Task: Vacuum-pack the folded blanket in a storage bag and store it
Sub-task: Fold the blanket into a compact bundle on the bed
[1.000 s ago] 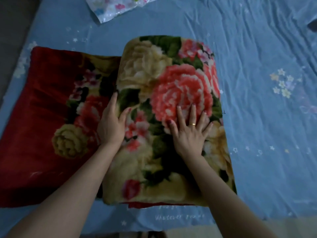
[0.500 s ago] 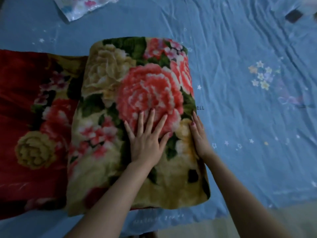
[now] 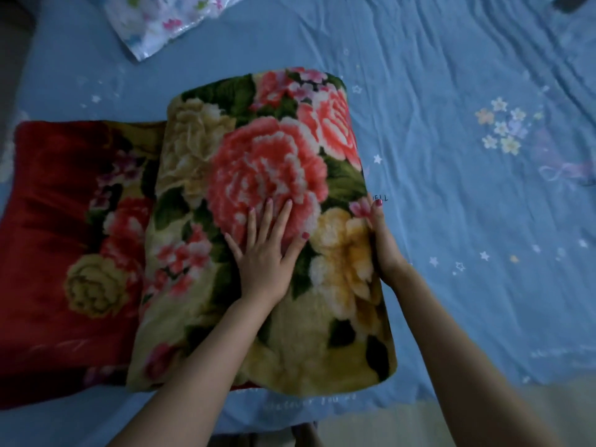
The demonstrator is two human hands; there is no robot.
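A bed covered with a wrinkled blue sheet [image 3: 451,75], printed with small stars and a flower cluster, carries everything. The floral blanket [image 3: 258,156] lies directly on it under both hands, and a flowered plastic bag [image 3: 161,24] lies beyond the left hand.

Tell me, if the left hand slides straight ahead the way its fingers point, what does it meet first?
Probably only more blanket: the left hand lies flat on the blanket, pointing across the big pink flower.

Both hands [image 3: 267,259] on folded blanket [image 3: 258,175]
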